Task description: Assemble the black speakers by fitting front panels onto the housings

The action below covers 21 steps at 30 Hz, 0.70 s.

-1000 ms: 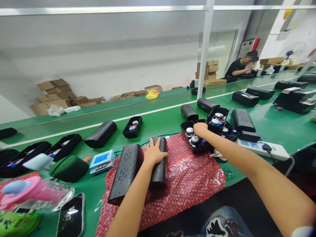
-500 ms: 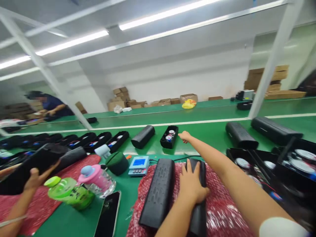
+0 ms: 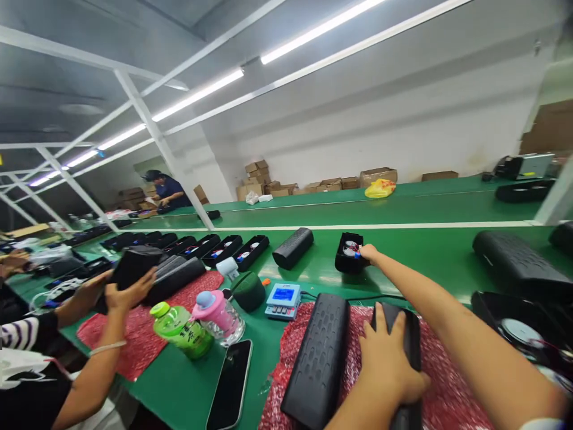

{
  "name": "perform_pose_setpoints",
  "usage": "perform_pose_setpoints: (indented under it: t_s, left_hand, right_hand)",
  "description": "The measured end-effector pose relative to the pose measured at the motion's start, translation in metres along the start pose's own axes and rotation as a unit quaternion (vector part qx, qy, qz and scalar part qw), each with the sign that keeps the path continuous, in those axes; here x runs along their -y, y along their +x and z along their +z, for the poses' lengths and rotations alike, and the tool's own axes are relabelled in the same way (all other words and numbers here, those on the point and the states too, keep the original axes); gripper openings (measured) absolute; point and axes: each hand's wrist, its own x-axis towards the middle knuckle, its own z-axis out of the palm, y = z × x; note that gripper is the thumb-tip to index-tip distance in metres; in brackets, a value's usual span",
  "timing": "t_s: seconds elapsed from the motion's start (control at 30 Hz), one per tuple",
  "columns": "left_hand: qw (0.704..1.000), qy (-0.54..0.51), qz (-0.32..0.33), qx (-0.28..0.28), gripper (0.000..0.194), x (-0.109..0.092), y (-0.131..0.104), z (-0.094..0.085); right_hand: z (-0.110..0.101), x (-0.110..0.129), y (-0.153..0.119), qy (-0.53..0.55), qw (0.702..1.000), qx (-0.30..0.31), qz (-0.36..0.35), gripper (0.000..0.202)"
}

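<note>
My left hand [image 3: 389,364] lies with spread fingers on top of a black speaker housing [image 3: 406,334], which rests on red bubble wrap [image 3: 452,370]. To its left on the same wrap is another black housing [image 3: 319,358] with oval dimples. My right arm reaches forward across the bench. My right hand [image 3: 369,254] is closed on the right rim of an open black speaker shell [image 3: 345,263]; round white drivers and red and blue wires show inside it. The fingertips are partly hidden behind the rim.
A small blue-screened tester [image 3: 283,301], a phone [image 3: 230,382], a green bottle [image 3: 183,331] and a pink-lidded cup [image 3: 219,316] stand left. Open shells [image 3: 514,328] crowd the right. A co-worker's hands [image 3: 129,292] hold a black housing at far left.
My right hand has moved from beside the open speaker shell onto its rim, and the shell has turned slightly. My left hand stays on the housing. The view has swung left.
</note>
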Motion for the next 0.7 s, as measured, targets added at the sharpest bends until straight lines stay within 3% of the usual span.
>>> perform_pose_setpoints:
  t_s: [0.23, 0.33, 0.43, 0.53, 0.7]
  left_hand:
    - [0.995, 0.062, -0.043, -0.061, 0.098, -0.001, -0.007, -0.008]
    - [0.993, 0.080, -0.069, -0.061, 0.095, 0.003, -0.011, -0.009]
    - [0.991, 0.097, -0.075, -0.061, 0.095, 0.003, -0.015, -0.009]
    - [0.989, 0.109, -0.068, -0.072, 0.086, 0.000, -0.017, -0.009]
    - [0.988, 0.113, -0.041, -0.092, 0.063, 0.005, -0.027, -0.020]
  right_hand:
    - [-0.117, -0.043, -0.080, -0.048, 0.995, -0.085, 0.001, 0.015]
    - [-0.149, -0.074, -0.126, -0.087, 0.990, -0.114, 0.009, 0.015]
    - [-0.158, -0.110, -0.171, -0.133, 0.983, -0.123, 0.018, 0.018]
    - [-0.152, -0.137, -0.206, -0.181, 0.977, -0.113, 0.020, 0.023]
    - [-0.135, -0.151, -0.238, -0.236, 0.969, -0.073, 0.024, 0.021]
